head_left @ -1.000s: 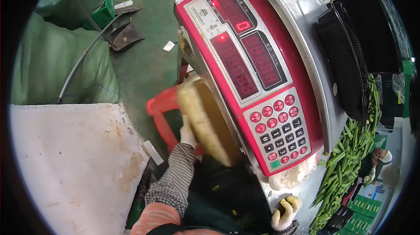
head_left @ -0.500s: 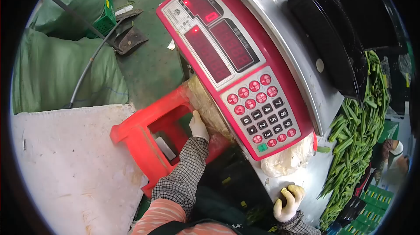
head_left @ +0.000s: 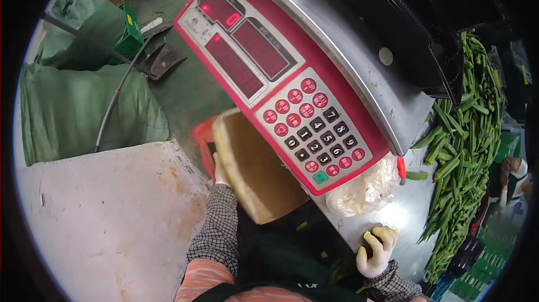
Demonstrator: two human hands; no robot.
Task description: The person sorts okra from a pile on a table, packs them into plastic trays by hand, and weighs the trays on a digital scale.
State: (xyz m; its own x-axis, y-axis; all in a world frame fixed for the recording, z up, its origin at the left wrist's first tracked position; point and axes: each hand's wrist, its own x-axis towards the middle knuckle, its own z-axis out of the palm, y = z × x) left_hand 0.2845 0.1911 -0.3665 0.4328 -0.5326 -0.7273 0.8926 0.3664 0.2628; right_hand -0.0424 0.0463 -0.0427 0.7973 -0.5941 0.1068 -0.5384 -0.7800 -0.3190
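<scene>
My left hand, in a pale glove, grips the near-left side of an open cardboard box. Its fingers are partly hidden against the box wall. The box leans beside the table, its brown inside showing and tape along its rim, over a red plastic stool. On the metal table, my right hand rests with loosely bent fingers apart and nothing in them. A crumpled clear plastic bag lies just beyond it, partly under a red digital scale. One display on the scale reads 0.
Black trays stand on the scale's steel pan. A long heap of okra covers the table's right side. Green sacks, a dustpan and a pale board are at left. Another person is at far right.
The box has swung into fuller view, its opening now showing, with my left hand on its side. It covers much of the stool. My right hand stays on the table.
</scene>
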